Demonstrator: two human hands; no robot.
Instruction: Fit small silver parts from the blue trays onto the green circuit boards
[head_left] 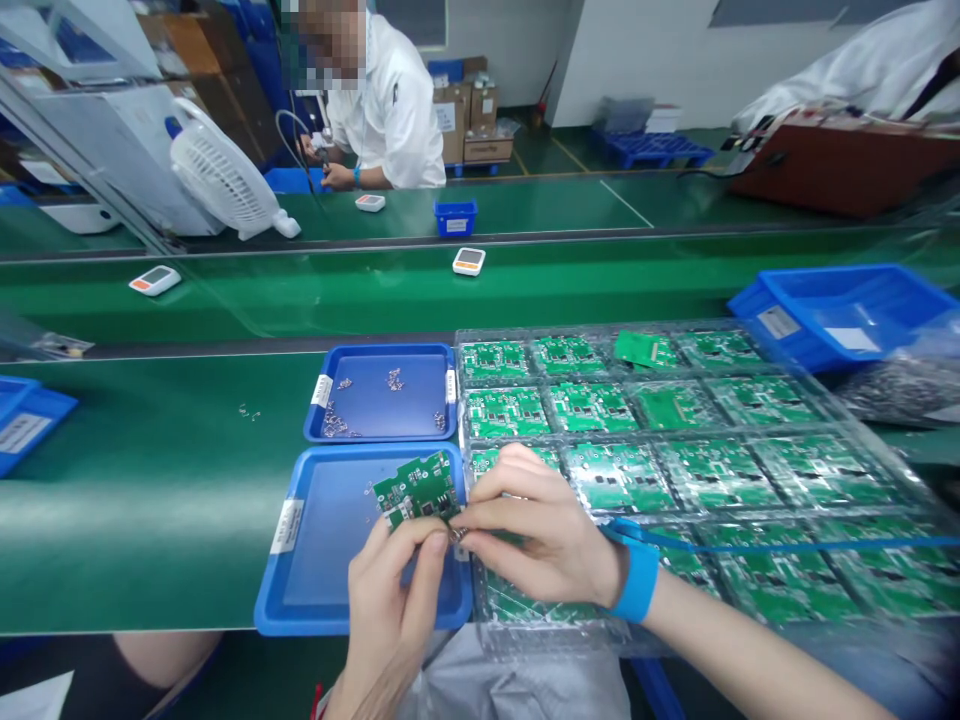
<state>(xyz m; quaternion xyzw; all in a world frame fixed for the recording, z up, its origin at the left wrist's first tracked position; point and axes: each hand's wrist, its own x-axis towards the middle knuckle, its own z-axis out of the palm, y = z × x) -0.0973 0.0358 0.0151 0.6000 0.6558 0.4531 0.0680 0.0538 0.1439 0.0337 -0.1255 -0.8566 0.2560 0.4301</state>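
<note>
Over green surface (pixel 150 540), lower centre, left hand (pixel 391 590) pinches circuit board (pixel 420 487); right hand (pixel 547 530), at its lower-right corner, seemingly grips metal pieces (pixel 457 536).

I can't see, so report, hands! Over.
Left hand holds green board over blue tray. Right hand pinches metal bits at board's edge. Nothing visibly blocking.

On the worktop (pixel 150 500), a near tray (pixel 322 570) lies before a far tray (pixel 375 408) holding small parts (pixel 395 380). A circuit board (pixel 420 485) is above the near tray. Right of both trays, a compartmented tray (pixel 840 425) carries more boards (pixel 709 475), a bin (pixel 808 335) beside its far right corner.
</note>
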